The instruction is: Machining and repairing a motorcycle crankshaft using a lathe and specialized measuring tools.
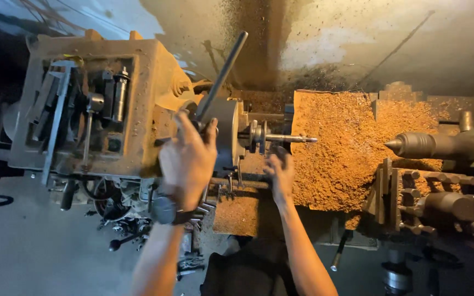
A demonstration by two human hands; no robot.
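An old metal lathe fills the view. My left hand [187, 159] is closed around the lower end of a long grey steel bar [223, 74] that sticks up and to the right from the round chuck [227, 129]. A thin threaded rod [289, 139] juts out of the chuck toward the right. My right hand [281, 172] rests just below that rod on the lathe bed, fingers curled; whether it grips anything is hidden. A dark watch [165, 209] sits on my left wrist.
The headstock [83, 104] stands at the left with its top open on levers and shafts. Orange-brown chips [346, 148] cover the bed. The pointed tailstock centre [412, 145] aims left at the right. The tool post [407, 192] and handles sit below it.
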